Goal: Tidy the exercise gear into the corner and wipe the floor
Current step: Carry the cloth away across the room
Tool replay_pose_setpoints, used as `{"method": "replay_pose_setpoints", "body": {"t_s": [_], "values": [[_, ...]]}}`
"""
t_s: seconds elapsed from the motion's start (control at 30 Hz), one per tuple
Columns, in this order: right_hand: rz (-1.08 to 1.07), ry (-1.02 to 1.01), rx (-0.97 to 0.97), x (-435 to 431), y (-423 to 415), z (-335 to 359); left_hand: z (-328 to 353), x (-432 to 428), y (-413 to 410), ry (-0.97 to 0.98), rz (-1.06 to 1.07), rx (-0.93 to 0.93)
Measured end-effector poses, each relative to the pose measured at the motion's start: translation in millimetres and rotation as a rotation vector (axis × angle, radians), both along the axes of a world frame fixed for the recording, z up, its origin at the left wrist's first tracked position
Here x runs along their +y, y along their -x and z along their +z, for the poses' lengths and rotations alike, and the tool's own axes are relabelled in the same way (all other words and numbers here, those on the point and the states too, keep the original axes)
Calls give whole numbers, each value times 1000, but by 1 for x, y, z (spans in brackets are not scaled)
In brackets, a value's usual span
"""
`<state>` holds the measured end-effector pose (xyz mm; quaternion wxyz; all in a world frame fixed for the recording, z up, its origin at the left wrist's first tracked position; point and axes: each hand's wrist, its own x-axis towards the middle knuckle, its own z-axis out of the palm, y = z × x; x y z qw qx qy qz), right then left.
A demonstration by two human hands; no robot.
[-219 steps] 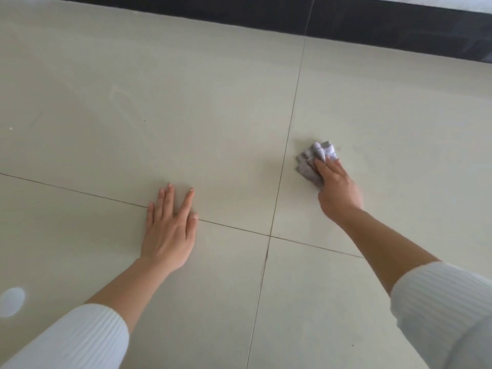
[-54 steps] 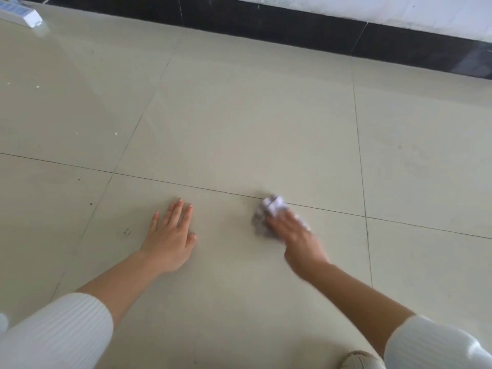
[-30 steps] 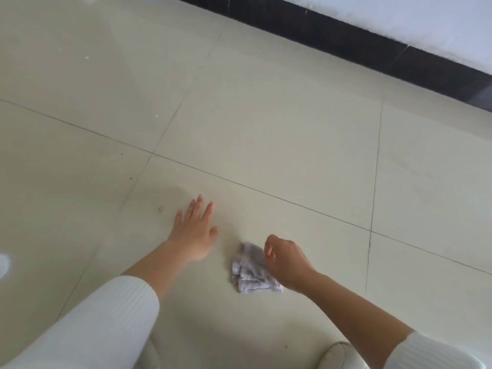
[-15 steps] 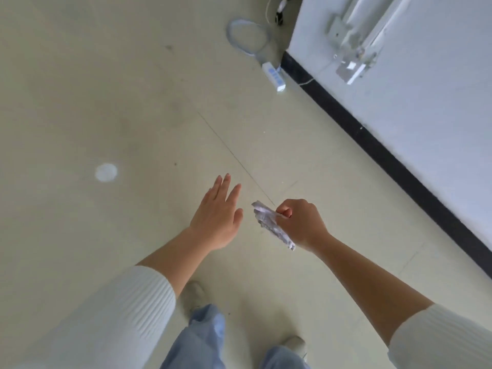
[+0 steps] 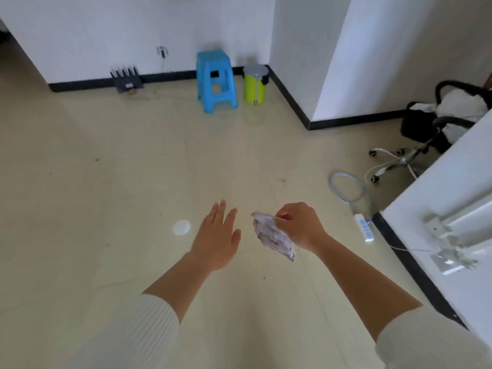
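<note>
The right hand point(image 5: 299, 226) is pinching the crumpled cloth point(image 5: 273, 235) in its grip, above the floor point(image 5: 106, 209), at 3 o'clock from the released left hand point(image 5: 217, 237). Wiping is seemingly ending; carrying it to the bin point(image 5: 254, 85) at 12 o'clock is likely coming next.

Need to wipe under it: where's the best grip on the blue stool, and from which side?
Take the blue stool by its seat rim, from above and the front: it stands upright, wall behind, green pedal bin close at its right in view. The left hand is free.
</note>
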<state>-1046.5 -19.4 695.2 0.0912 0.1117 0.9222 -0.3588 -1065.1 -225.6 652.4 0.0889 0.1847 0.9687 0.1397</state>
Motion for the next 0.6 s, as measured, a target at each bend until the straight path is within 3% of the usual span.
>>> {"method": "replay_pose_setpoints", "body": {"t_s": [0.3,0.6], "values": [[189,-118,208,-30,273,88,85,-25,244,-84,205,163],[191,-77,315,-20,555,132,137,-13,498,-64,352,233]]}}
